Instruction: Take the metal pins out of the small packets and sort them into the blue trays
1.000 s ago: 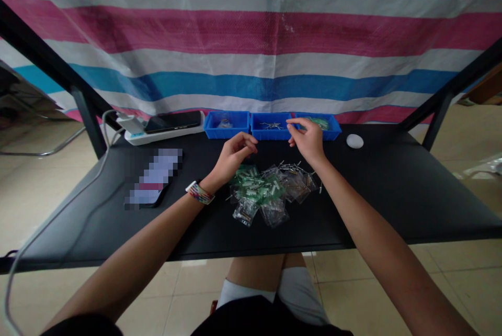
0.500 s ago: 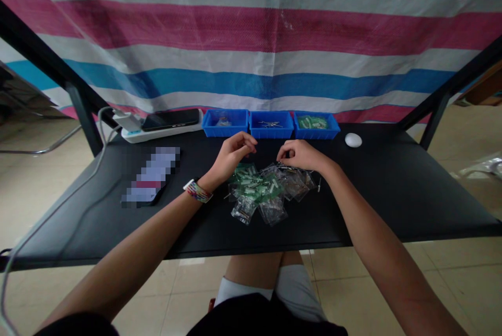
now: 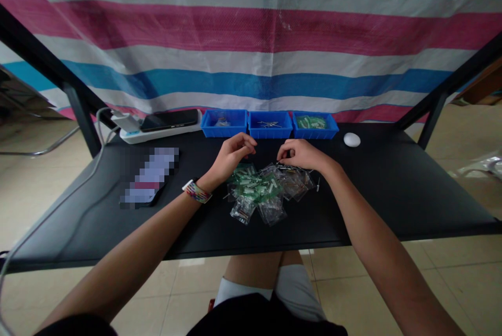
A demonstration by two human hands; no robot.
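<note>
My left hand (image 3: 235, 150) hovers left of the middle bin, just above the back of a heap of small packets. Its fingers are loosely bent, with a gap at the thumb and nothing visible between them. My right hand (image 3: 300, 153) is pinched at the back right of the heap, by some thin silver pins (image 3: 292, 167). Whatever sits between those fingertips is too small to make out. Green packets (image 3: 254, 184) with pale pieces inside lie on top. Clear packets (image 3: 272, 210) spread in front, and others (image 3: 296, 184) holding brownish pieces lie to the right.
Along the back stand three blue bins: the left (image 3: 224, 129) with clear packets, the middle (image 3: 270, 131) with silver pins, the right (image 3: 316, 129) with green packets. A white rounded object (image 3: 352, 140) sits right; a power strip (image 3: 131, 137) and two phones (image 3: 168, 120) (image 3: 151, 176) lie left.
The view has shifted very slightly. Both hands keep nearly the same place and pose, and the packets and bins have not moved.
</note>
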